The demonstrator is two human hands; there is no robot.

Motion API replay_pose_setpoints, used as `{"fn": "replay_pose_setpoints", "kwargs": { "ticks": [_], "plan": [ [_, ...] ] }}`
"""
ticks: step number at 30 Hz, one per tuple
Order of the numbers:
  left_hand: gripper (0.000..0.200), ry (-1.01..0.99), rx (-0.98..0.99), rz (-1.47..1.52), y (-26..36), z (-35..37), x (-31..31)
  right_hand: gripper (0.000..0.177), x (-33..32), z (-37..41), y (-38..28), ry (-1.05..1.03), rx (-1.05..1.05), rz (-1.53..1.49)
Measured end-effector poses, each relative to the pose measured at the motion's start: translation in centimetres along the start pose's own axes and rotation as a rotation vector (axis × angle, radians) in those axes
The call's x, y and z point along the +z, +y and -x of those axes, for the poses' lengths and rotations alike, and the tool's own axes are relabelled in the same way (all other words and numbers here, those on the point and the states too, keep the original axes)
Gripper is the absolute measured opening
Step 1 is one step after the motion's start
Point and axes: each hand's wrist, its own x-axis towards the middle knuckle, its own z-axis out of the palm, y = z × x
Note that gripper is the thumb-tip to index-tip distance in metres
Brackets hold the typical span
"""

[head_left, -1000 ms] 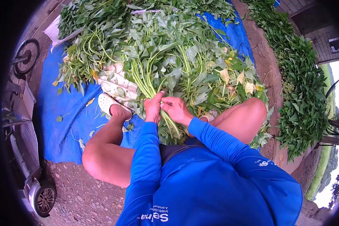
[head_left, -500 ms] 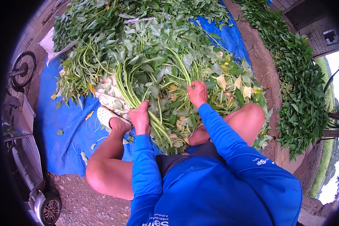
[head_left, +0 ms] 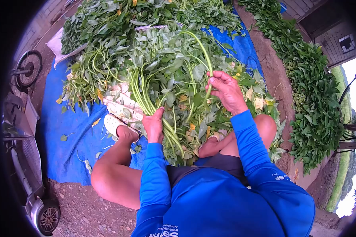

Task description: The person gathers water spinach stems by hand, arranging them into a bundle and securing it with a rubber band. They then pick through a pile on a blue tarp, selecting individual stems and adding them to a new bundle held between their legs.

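Observation:
My left hand (head_left: 153, 124) is wrapped round a bunch of long green leafy stems (head_left: 138, 91), probably water spinach. The cut ends stick out below the fist toward my lap, and the leafy tops lie over the pile (head_left: 162, 47) ahead. To the right, my right hand (head_left: 226, 90) is raised and pinches a single green stem (head_left: 203, 48) between thumb and fingers. That stem rises from the grip and bends over to the left at its top. Loose greens and some yellowed leaves (head_left: 249, 94) lie beneath both hands.
A blue tarp (head_left: 73, 138) lies under the greens, with pale sacking (head_left: 122, 98) partly showing. More leafy bundles (head_left: 312, 102) line the right side. At the left are a wheel (head_left: 29, 69) and a vehicle's tyre (head_left: 48, 217). My feet in pale clogs (head_left: 114, 123) flank the pile.
My right hand has risen up and to the right, lifting a stem out of the pile. My left hand keeps its hold on the bunch and has shifted slightly right.

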Motion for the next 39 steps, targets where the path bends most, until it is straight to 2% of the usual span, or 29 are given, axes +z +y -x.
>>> {"fn": "replay_pose_setpoints", "kwargs": {
  "ticks": [1,2,4,6,8,9,10,12,13,15,16,19,20,21,23,25,27,28,29,30,31,32,33,34,37,38,39],
  "plan": [
    [0.041,0.003,-0.013,0.022,-0.1,0.1,-0.3,0.029,0.5,1.3,-0.7,0.026,-0.043,-0.012],
    [0.041,-0.006,-0.035,0.038,-0.4,0.3,-0.3,0.030,1.2,1.3,-1.2,0.105,-0.103,0.085],
    [0.042,-0.003,-0.069,0.015,0.0,0.1,0.4,0.030,1.2,1.2,-0.9,0.121,-0.212,0.214],
    [0.043,-0.029,0.013,0.057,0.0,0.2,0.8,0.031,2.4,0.8,0.0,0.129,-0.360,0.287],
    [0.044,-0.033,0.065,0.058,-0.4,0.3,1.0,0.032,4.0,1.4,1.1,0.157,-0.379,0.437],
    [0.045,-0.065,0.026,0.093,0.7,1.2,1.4,0.032,5.1,1.9,1.7,0.170,-0.385,0.510],
    [0.044,-0.088,-0.013,0.124,0.3,1.1,1.5,0.032,6.3,2.7,2.7,0.177,-0.383,0.595],
    [0.042,-0.143,-0.056,0.249,-1.6,0.8,1.6,0.034,7.7,4.0,6.7,-0.014,-0.318,0.778],
    [0.040,-0.219,-0.179,0.332,-3.0,0.1,1.2,0.036,8.1,4.5,9.7,-0.136,-0.164,0.753],
    [0.040,-0.248,-0.290,0.395,-4.9,-0.1,0.7,0.035,8.0,5.4,14.5,-0.128,-0.110,0.785],
    [0.038,-0.269,-0.289,0.383,-5.7,-0.2,0.5,0.035,8.0,5.3,15.3,-0.127,-0.086,0.786],
    [0.037,-0.335,-0.527,0.438,-6.4,-0.1,-0.3,0.034,7.5,6.5,17.6,-0.125,-0.032,0.819],
    [0.038,-0.333,-0.543,0.415,-7.2,-0.7,-0.6,0.034,7.4,6.6,18.3,-0.132,-0.049,0.849],
    [0.039,-0.220,-0.458,0.420,-7.7,-0.6,-0.3,0.034,7.3,6.4,18.7,-0.140,-0.075,0.882],
    [0.042,0.008,-0.277,0.431,-8.8,-0.3,0.8,0.032,8.0,7.2,19.8,-0.103,-0.050,0.813],
    [0.041,0.075,-0.092,0.262,-7.5,1.3,1.5,0.030,9.1,7.8,20.0,-0.101,-0.024,0.801],
    [0.033,-0.047,-0.405,0.202,-7.9,-0.1,-0.5,0.034,9.3,8.3,20.5,-0.192,-0.016,0.772],
    [0.027,-0.044,-0.438,0.182,-7.4,-0.5,-0.9,0.036,9.2,8.5,20.7,-0.211,-0.019,0.709],
    [0.022,-0.031,-0.370,0.141,-7.0,-0.5,-1.5,0.037,9.1,8.4,20.9,-0.229,-0.024,0.644],
    [0.021,-0.048,-0.345,0.126,-6.1,-0.8,-2.0,0.039,8.6,7.6,17.8,-0.363,0.108,0.627],
    [0.021,-0.064,-0.323,0.109,-5.1,-0.9,-2.6,0.041,8.1,6.7,16.1,-0.305,0.038,0.584],
    [0.019,-0.085,-0.319,0.052,-2.6,-0.5,-2.8,0.041,7.9,5.3,15.2,-0.144,0.067,0.496],
    [0.017,-0.111,-0.274,0.040,-1.8,-1.0,-3.4,0.036,7.4,3.3,14.0,0.007,-0.004,0.598],
    [0.016,-0.154,-0.256,-0.020,-0.2,-0.8,-3.8,0.030,7.6,1.8,11.8,0.069,-0.034,0.524],
    [0.014,-0.320,-0.273,-0.066,5.0,1.2,-3.0,0.029,10.0,-2.5,5.9,0.073,-0.198,0.320],
    [0.015,-0.392,-0.271,-0.066,6.1,1.8,-2.8,0.032,10.5,-4.7,5.9,0.063,-0.235,0.259],
    [0.015,-0.460,-0.273,-0.064,6.8,2.4,-2.8,0.028,11.1,-6.7,6.0,0.051,-0.224,0.223]
  ]
}}
